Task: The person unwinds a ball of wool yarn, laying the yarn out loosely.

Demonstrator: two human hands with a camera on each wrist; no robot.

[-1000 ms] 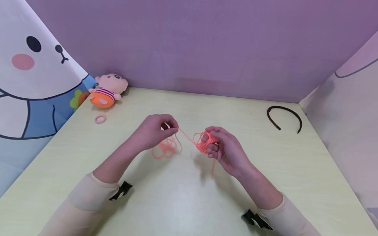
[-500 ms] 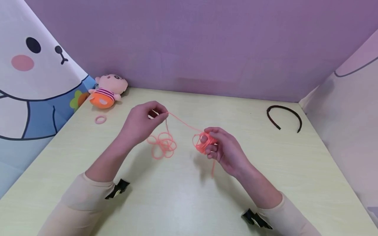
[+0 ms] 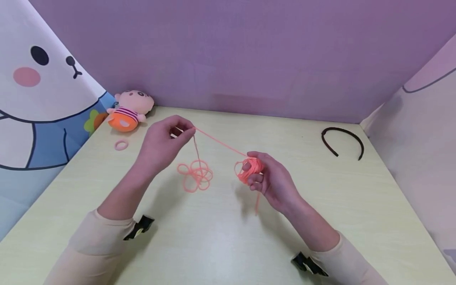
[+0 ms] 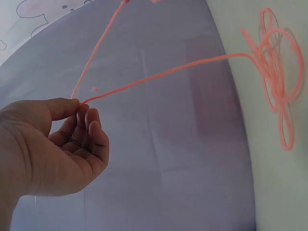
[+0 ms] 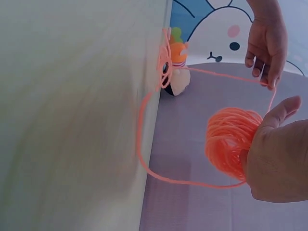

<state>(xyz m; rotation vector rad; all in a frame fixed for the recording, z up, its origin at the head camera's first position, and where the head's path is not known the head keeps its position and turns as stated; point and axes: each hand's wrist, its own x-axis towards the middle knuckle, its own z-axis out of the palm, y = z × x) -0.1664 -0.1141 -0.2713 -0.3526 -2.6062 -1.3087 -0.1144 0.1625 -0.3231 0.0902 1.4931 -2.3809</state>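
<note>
Between thumb and fingertips, my left hand (image 3: 162,142) pinches a strand of coral yarn (image 3: 221,142) above the table. The strand runs slanting down to a wound bundle of the same yarn (image 5: 231,139), which my right hand (image 3: 276,180) grips with its fingers curled around it. From the left fingertips the yarn also drops to a loose heap of loops (image 3: 196,176) on the table. A loose end hangs below the right hand. In the left wrist view, the pinched yarn bends sharply at the thumb tip, with the looped heap (image 4: 279,72) at the right.
A pink plush toy (image 3: 130,111) in orange lies at the back left, with a small pink ring (image 3: 121,145) in front of it. At the back right of the pale table (image 3: 221,245) is a dark headband (image 3: 347,132). A purple wall (image 3: 249,59) rises behind.
My left hand has moved left and away toward the back, drawing the strand longer and straighter between the hands. The right hand and its bundle have hardly moved.
</note>
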